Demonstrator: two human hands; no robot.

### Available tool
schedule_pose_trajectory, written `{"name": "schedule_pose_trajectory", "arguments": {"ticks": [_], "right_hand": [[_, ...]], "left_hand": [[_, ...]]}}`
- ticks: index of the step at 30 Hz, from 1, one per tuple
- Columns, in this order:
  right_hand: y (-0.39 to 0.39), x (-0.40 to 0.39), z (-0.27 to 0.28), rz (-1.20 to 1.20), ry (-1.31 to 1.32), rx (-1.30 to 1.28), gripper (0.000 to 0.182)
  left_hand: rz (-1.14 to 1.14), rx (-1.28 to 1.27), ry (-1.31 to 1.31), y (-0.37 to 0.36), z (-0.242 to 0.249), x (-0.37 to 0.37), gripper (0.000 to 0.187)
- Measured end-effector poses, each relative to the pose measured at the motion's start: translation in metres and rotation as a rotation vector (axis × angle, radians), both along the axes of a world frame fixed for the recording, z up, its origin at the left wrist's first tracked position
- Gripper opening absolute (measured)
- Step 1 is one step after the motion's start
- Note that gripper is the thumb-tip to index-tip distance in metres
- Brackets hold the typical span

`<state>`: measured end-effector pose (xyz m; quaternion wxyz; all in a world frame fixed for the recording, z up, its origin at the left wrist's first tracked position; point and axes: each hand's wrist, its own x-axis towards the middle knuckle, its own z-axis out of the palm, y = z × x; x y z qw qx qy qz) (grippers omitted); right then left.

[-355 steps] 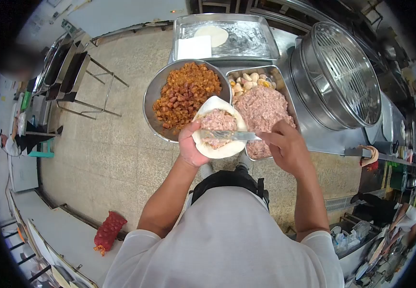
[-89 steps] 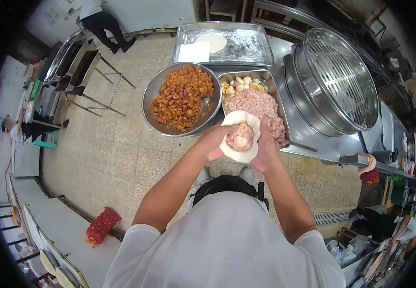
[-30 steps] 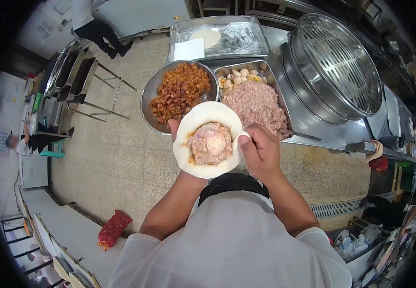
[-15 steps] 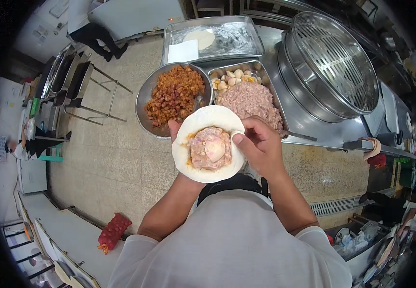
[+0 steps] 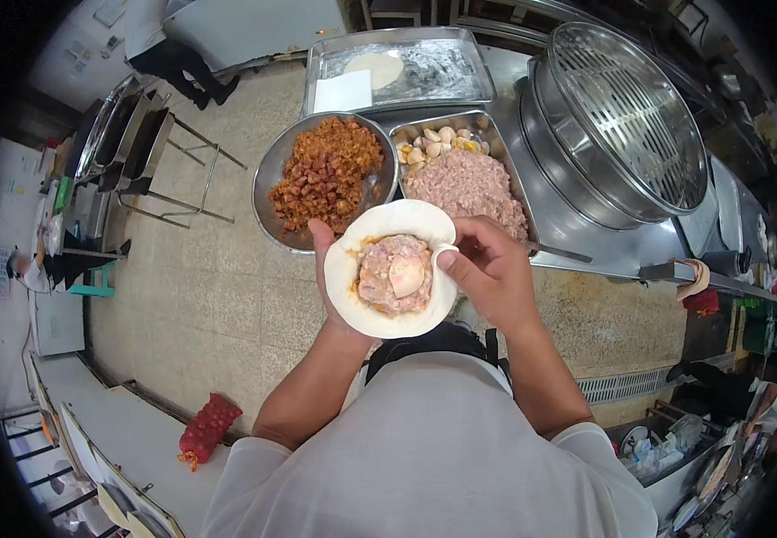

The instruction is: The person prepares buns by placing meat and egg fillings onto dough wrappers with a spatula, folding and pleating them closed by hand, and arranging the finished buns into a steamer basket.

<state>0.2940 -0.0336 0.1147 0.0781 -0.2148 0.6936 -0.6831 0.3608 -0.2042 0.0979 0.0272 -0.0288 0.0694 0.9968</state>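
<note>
A round, pale dough wrapper (image 5: 345, 287) rests on my left hand (image 5: 321, 244), with the thumb showing at its left edge and the other fingers hidden underneath. In its middle sits a mound of minced meat filling (image 5: 379, 282) topped by a pale, egg-like piece (image 5: 405, 274). My right hand (image 5: 492, 273) pinches a fold of the wrapper's right rim between thumb and fingers. Just beyond the hands are a steel bowl (image 5: 267, 211) of brown, chunky rice-like filling (image 5: 326, 170) and a steel tray (image 5: 507, 148) of pink minced meat (image 5: 465, 184) with several pale pieces (image 5: 442, 139).
A floured metal tray (image 5: 433, 76) farther back holds a dough round (image 5: 375, 70) and a white sheet (image 5: 344, 92). Stacked steamers (image 5: 621, 125) stand at right. A utensil handle (image 5: 561, 254) juts from the meat tray. A red mesh sack (image 5: 209, 430) lies lower left; a person (image 5: 182, 67) stands far left.
The wrapper has tilted slightly and its right rim is drawn inward a little more at the pinched fold. More of my left thumb shows beside it.
</note>
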Motion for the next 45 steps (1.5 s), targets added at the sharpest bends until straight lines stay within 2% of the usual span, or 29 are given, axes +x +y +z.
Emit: {"name": "schedule_pose_trajectory", "arguments": {"ticks": [1, 5, 7, 10, 14, 16, 20, 22, 23, 25, 29, 31, 35, 38, 40, 41, 43, 45], "right_hand": [[-0.001, 0.0, -0.004, 0.021, -0.11, -0.092, 0.01], [0.0, 0.005, -0.007, 0.009, -0.197, -0.051, 0.01], [0.005, 0.004, -0.005, -0.019, 0.208, 0.203, 0.011], [0.009, 0.005, 0.001, 0.002, 0.228, 0.303, 0.014], [0.008, 0.002, 0.007, 0.006, 0.205, 0.274, 0.012], [0.003, 0.003, 0.008, -0.034, 0.002, 0.083, 0.013], [0.005, 0.002, -0.005, 0.027, -0.204, 0.028, 0.013], [0.008, 0.0, -0.011, 0.03, 0.043, 0.197, 0.008], [0.011, -0.001, -0.011, 0.029, 0.043, 0.197, 0.008], [0.013, -0.001, -0.006, 0.034, 0.259, 0.343, 0.008], [0.013, -0.003, 0.009, 0.039, 0.292, 0.34, 0.007], [0.008, 0.0, 0.021, -0.027, 0.106, 0.213, 0.013], [0.007, -0.005, 0.01, 0.049, 0.041, 0.138, 0.008], [0.011, -0.005, 0.001, 0.027, 0.058, 0.216, 0.008], [0.014, -0.006, -0.004, 0.027, 0.278, 0.288, 0.009], [0.016, -0.007, -0.005, 0.026, 0.275, 0.288, 0.009], [0.018, -0.006, 0.004, 0.05, 0.263, 0.352, 0.01], [0.014, -0.004, 0.016, 0.014, 0.202, 0.31, 0.011]], "left_hand": [[-0.036, 0.022, 0.008, -0.001, 0.0, 0.0, 0.099], [-0.061, 0.037, -0.074, -0.005, -0.001, -0.001, 0.102], [-0.081, 0.054, -0.051, -0.005, 0.003, 0.0, 0.104], [-0.035, -0.026, -0.098, -0.005, 0.003, 0.002, 0.106], [-0.058, -0.007, -0.071, -0.004, 0.008, 0.002, 0.108], [-0.12, 0.023, -0.045, -0.005, 0.013, -0.002, 0.111], [-0.153, -0.099, -0.095, -0.014, 0.001, -0.004, 0.112], [-0.201, -0.141, -0.102, -0.016, 0.0, -0.007, 0.112], [-0.202, -0.141, -0.102, -0.017, 0.001, -0.006, 0.112], [-0.133, -0.279, -0.189, -0.016, 0.004, -0.004, 0.112], [-0.113, -0.267, -0.153, -0.014, 0.005, -0.003, 0.113], [-0.158, -0.161, -0.02, -0.014, 0.005, -0.004, 0.115], [-0.238, -0.154, 0.016, -0.02, -0.002, -0.008, 0.115], [-0.256, -0.267, -0.015, -0.025, -0.009, -0.009, 0.114], [-0.217, -0.297, -0.049, -0.022, -0.003, -0.008, 0.112], [-0.218, -0.296, -0.052, -0.021, 0.0, -0.007, 0.112], [-0.158, -0.523, -0.105, -0.016, 0.004, -0.004, 0.112], [-0.164, -0.492, -0.072, -0.017, -0.001, -0.004, 0.112]]}}
